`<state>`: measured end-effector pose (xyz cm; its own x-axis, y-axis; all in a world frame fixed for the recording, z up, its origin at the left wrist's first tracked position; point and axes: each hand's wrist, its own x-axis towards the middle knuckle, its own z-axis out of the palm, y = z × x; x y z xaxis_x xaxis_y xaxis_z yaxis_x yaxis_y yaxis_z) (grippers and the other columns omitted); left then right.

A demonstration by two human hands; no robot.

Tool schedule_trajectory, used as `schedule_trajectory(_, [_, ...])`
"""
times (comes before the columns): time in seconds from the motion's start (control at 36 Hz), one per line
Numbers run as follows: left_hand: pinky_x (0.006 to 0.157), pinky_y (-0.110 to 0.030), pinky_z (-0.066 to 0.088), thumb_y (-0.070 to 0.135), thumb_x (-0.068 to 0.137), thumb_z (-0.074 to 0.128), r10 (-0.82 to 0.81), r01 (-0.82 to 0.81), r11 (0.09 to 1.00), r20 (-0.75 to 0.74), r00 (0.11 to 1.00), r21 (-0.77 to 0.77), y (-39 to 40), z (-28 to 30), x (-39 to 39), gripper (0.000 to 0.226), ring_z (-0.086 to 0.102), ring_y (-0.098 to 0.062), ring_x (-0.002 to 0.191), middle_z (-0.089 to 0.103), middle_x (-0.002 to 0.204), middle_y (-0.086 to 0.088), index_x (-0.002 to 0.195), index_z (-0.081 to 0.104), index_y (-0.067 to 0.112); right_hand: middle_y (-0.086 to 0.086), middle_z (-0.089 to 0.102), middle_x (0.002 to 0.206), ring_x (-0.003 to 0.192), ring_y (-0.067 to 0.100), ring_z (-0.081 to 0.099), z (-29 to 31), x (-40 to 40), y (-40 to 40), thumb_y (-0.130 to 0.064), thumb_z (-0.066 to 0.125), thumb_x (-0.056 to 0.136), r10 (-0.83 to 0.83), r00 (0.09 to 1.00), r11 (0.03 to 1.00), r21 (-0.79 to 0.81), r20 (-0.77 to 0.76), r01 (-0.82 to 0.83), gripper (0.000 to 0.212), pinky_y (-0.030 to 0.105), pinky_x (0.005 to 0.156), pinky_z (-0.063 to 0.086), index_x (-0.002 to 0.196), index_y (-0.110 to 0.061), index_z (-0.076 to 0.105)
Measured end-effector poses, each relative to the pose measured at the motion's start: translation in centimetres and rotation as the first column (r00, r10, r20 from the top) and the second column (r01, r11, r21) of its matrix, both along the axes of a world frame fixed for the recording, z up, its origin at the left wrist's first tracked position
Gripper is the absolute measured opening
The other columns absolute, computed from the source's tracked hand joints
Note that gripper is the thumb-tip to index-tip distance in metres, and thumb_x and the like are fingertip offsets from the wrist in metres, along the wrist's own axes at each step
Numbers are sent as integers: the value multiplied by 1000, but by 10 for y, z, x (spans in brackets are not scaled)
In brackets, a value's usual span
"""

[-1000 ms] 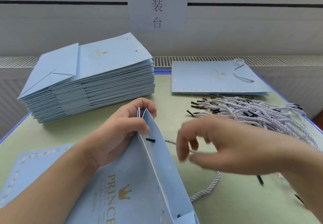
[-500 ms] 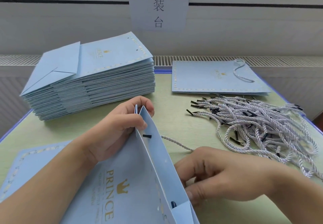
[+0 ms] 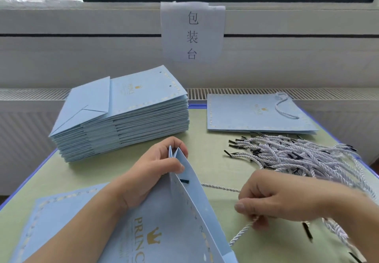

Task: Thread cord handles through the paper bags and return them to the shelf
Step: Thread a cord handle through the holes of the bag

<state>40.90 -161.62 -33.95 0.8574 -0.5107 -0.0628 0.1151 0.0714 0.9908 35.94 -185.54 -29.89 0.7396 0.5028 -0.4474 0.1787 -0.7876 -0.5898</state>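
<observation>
Left grip (image 3: 155, 172) pinching paper bag (image 3: 176, 221) top edge, right grip (image 3: 272, 203) clamped on cord (image 3: 221, 187), black tip poking through hole.

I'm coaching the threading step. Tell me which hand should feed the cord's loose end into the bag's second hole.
Right. The right hand already pinches the cord, whose other end is through the bag. The left hand is busy holding the bag's mouth open.

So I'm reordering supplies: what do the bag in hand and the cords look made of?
Bag: pale blue matte card paper, apparently; crisp folds, gold print. Cords: twisted white-grey rope, probably synthetic fibre, with stiff black tips, likely plastic.
</observation>
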Motion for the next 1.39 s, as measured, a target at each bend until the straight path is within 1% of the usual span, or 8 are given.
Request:
schedule_trajectory(0.36, [50,-25,44,13,56,64,88,-91,995,51,995,51,2,-1,2,26,51,-22,54,49,71,-10,82,58,16,2,44,60,61,15,41,-16,6,24,-50,30,97,-67,742,976,-112,667,188,52,34,67,37,62,-13,41])
schedule_trajectory(0.61, [67,-24,42,62,60,59,142,-241,932,336,931,272,-9,-12,4,37,51,-5,66,55,69,15,80,61,32,5,67,89,58,-6,50,-16,15,45,-61,26,91,-238,955,910,385,178,155,63,10,59,37,80,-12,64])
schedule_trajectory(0.78, [74,-30,43,34,87,57,248,-391,886,458,854,249,-15,-8,10,15,53,-7,71,61,72,11,84,64,21,-9,64,95,87,9,60,-9,17,58,-86,34,67,-330,878,931,274,346,242,73,41,86,50,106,-27,56])
schedule_trajectory(0.86, [71,-34,46,22,94,59,258,-472,845,584,770,249,-18,12,13,9,54,-7,69,62,71,10,87,62,25,0,69,94,82,13,65,1,16,63,-39,65,88,-290,953,889,395,92,233,33,38,84,53,114,-21,57])
schedule_trajectory(0.92, [72,-41,47,34,86,58,262,-530,821,685,680,212,-17,40,11,8,54,-12,70,61,74,-1,87,59,26,14,72,100,84,20,67,14,16,66,-6,60,91,-271,962,816,529,-3,232,18,38,86,54,109,-5,63])
schedule_trajectory(1.11, [70,-36,39,61,75,56,-219,-879,372,948,229,298,8,158,-46,41,47,-21,75,52,78,9,103,49,32,12,69,92,79,19,67,71,14,52,9,60,82,-298,941,497,868,161,9,27,31,74,57,108,4,63])
schedule_trajectory(1.25, [53,-29,32,36,74,63,-392,-890,395,918,60,227,13,179,-100,19,41,-25,50,42,53,10,84,46,33,-10,67,67,52,-4,53,90,-6,34,11,60,82,-167,933,591,790,319,-164,26,7,50,41,85,-14,70])
schedule_trajectory(1.39, [41,-18,22,1,63,68,-500,-877,411,866,11,249,-8,119,-141,31,49,-23,40,47,56,5,78,53,24,-10,62,73,60,4,45,70,-17,6,-1,51,68,130,991,803,583,24,-120,43,18,52,36,107,-15,63])
